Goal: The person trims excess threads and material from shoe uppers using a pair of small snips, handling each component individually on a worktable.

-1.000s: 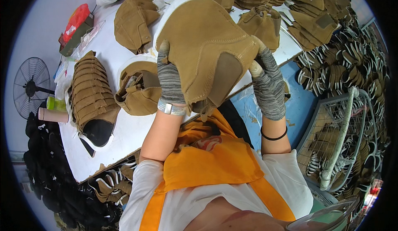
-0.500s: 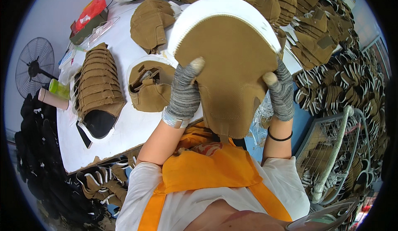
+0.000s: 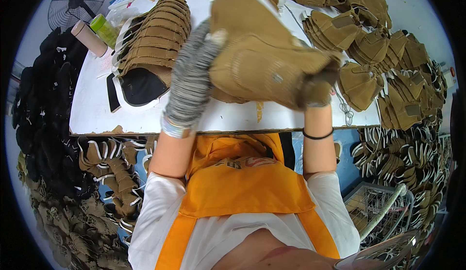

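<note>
Both hands, in grey knitted gloves, grip a tan suede boot upper (image 3: 264,61) and hold it up above the white counter (image 3: 92,110). The left hand (image 3: 191,76) is closed around its left end, fingers wrapped over the edge; the right hand (image 3: 318,83) clasps its right end, partly blurred. The boot upper hangs just above the near middle of the counter, tilted with its right end lower. To the left on the counter lies a fanned row of tan suede boot pieces (image 3: 155,32) with a black lining (image 3: 138,85) showing at the near end. Far left stand a cardboard tube (image 3: 89,38) and a green bottle (image 3: 104,29). More tan boot uppers (image 3: 369,47) are heaped at the right.
</note>
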Tool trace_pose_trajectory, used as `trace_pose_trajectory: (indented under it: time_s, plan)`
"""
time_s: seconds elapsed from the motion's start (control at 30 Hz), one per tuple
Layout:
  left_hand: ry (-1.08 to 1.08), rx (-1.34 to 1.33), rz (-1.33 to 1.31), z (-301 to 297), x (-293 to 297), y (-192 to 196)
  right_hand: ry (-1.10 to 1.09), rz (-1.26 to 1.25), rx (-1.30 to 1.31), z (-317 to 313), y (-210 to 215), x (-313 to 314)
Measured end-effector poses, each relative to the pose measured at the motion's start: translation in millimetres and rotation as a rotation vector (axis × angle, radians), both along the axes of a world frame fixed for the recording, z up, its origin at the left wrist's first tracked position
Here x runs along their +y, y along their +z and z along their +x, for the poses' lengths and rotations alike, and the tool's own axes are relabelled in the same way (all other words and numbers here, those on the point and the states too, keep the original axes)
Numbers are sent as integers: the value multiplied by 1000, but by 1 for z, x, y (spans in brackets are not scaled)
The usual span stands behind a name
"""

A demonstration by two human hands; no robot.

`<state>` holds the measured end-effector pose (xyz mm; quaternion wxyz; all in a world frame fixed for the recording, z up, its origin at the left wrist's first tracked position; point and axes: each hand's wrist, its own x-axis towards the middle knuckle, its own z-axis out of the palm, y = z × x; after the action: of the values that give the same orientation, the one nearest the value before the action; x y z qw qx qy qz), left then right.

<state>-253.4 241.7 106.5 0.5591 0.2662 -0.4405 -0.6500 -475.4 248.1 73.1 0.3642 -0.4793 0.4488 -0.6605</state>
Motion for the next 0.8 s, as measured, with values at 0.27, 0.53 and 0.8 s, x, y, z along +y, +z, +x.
trace_pose_trajectory:
  time_s: [0.27,0.53,0.8]
  plan:
    - [180,-306,-169,54,-55,-94,141,186,389,18,-52,-68]
    - [86,-408,-156,53,-60,-96,103,222,403,5,-97,-76]
    - [464,-1011,-432,48,-51,-98,-97,183,640,-4,-113,-70]
